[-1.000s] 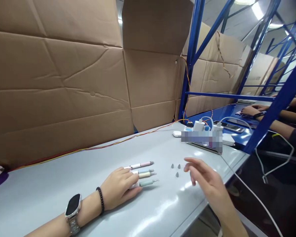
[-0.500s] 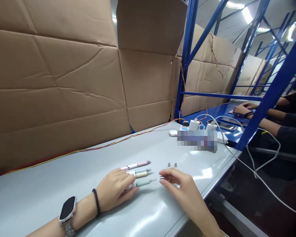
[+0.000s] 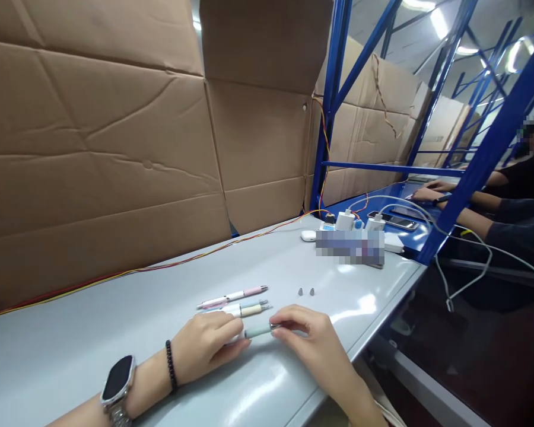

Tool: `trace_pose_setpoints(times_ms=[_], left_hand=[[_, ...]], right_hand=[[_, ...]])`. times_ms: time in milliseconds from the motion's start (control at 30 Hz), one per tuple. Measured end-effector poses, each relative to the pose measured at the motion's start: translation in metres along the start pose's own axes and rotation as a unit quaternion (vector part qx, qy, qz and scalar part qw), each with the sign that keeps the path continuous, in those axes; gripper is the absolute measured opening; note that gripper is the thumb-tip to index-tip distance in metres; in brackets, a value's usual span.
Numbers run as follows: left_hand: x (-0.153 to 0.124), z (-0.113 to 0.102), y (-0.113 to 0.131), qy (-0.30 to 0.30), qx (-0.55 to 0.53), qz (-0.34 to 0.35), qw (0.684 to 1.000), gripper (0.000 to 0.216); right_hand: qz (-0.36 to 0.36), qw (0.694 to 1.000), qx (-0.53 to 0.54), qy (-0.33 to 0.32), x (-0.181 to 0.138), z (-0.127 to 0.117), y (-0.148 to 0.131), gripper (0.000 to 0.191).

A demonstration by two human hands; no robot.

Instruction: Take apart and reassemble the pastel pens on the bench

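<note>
On the grey table (image 3: 93, 332) lie several pastel pens. My left hand (image 3: 207, 350) is curled over the white rear end of the green pen (image 3: 258, 330) and holds it down. My right hand (image 3: 309, 338) pinches a small metal tip cone against that pen's front end. Just behind lie a beige pen (image 3: 249, 308) and a pink pen (image 3: 234, 295). Two loose metal tip cones (image 3: 306, 291) sit on the table beyond my right hand.
Cardboard sheets (image 3: 115, 148) wall off the back of the table, with a red and yellow wire (image 3: 160, 267) along their foot. A power strip with chargers (image 3: 351, 228) sits at the far right corner. Blue rack posts (image 3: 480, 160) stand right; another person's arms rest on the blue bench (image 3: 382, 204).
My right hand picked one of three tip cones off the table and carried it left to the green pen's front end. The left hand stayed on the pen.
</note>
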State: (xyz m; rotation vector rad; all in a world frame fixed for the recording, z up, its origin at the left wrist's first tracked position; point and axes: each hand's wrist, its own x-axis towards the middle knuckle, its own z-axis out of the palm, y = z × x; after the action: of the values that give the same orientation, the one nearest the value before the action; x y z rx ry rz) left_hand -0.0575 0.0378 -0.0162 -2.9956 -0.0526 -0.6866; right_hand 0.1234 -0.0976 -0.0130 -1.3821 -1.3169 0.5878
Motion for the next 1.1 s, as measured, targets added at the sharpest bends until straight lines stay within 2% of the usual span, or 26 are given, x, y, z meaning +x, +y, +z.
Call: trace_pose_setpoints(times_ms=[133,267,300,400,467,500,567,733,767,867,933,1000,1100], left_hand=[[0.000,0.001,0.000,0.002,0.012,0.015,1.000,0.025],[0.003,0.000,0.001,-0.005,0.026,0.034,0.999,0.028],[0.003,0.000,0.001,-0.006,0.026,0.035,0.999,0.028],[0.003,-0.001,0.001,-0.003,0.009,0.019,1.000,0.025],[0.003,0.000,0.001,-0.003,-0.001,0.011,1.000,0.024],[0.002,0.001,0.001,-0.006,0.001,0.011,1.000,0.024],[0.002,0.001,0.001,-0.010,0.008,0.023,1.000,0.024],[0.003,0.000,0.002,-0.007,0.016,0.045,0.999,0.027],[0.003,0.000,0.002,-0.008,0.016,0.043,0.999,0.027],[0.003,0.000,0.001,-0.005,0.008,0.026,1.000,0.024],[0.002,0.001,0.000,-0.002,-0.001,0.017,1.000,0.021],[0.002,0.002,0.000,0.001,-0.002,0.016,1.000,0.021],[0.003,0.001,0.001,0.008,0.014,0.031,0.999,0.023]], right_hand=[[-0.018,0.995,-0.097,-0.018,0.000,0.002,0.003,0.015],[-0.021,0.977,-0.209,-0.036,0.000,0.005,0.005,0.038],[-0.020,0.977,-0.209,-0.037,-0.001,0.005,0.005,0.037],[-0.015,0.991,-0.126,-0.053,-0.003,0.000,0.003,0.016],[-0.013,0.995,-0.074,-0.070,-0.005,-0.004,0.002,0.021],[-0.013,0.995,-0.064,-0.072,-0.005,-0.005,0.002,0.017],[-0.014,0.994,-0.083,-0.069,-0.006,-0.005,0.003,0.011],[-0.011,0.973,-0.221,-0.071,-0.004,0.000,0.005,0.040],[-0.009,0.973,-0.222,-0.066,-0.004,0.000,0.005,0.039],[-0.015,0.986,-0.153,-0.058,-0.004,-0.002,0.002,0.012],[-0.034,0.993,-0.099,-0.058,-0.005,-0.004,0.001,0.019],[-0.047,0.994,-0.078,-0.054,-0.006,-0.004,0.000,0.012],[-0.033,0.992,-0.117,-0.047,-0.007,-0.001,0.002,0.017]])
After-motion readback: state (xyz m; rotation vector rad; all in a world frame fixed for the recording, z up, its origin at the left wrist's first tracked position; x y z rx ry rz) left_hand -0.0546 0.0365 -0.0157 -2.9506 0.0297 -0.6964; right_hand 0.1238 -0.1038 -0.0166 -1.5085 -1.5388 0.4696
